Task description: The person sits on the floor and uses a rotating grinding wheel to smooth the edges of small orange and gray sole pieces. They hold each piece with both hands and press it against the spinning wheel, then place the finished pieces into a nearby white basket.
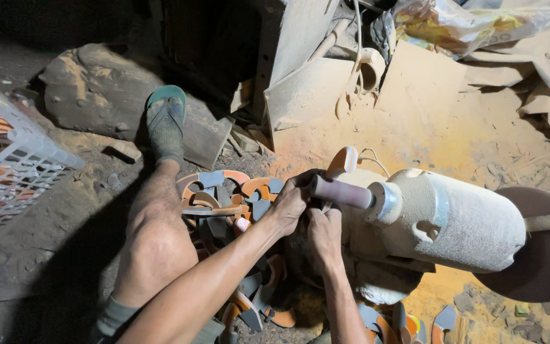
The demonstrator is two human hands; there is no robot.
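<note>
While pressed under the pinkish grinding drum (340, 192) of the dusty motor (453, 220), a small piece, probably rubber but mostly hidden, sits pinched between left hand (288, 205) and right hand (324, 230), both clamped on it. Orange-grey cut pieces (224, 197) lie beside; white crate (14, 165) far left.

Grinder motor housing (453, 220): metal by its look, matt, coated in pale dust. Grinding spindle (342, 192): smooth, pinkish, dull sheen. Curved offcuts (224, 197): orange and grey, matt, rubbery (material not certain). Crate (14, 169): white plastic lattice, soiled. Sandal (165, 121): green-edged rubber, dusty. Floor (415, 121): rough, powdered orange.
</note>
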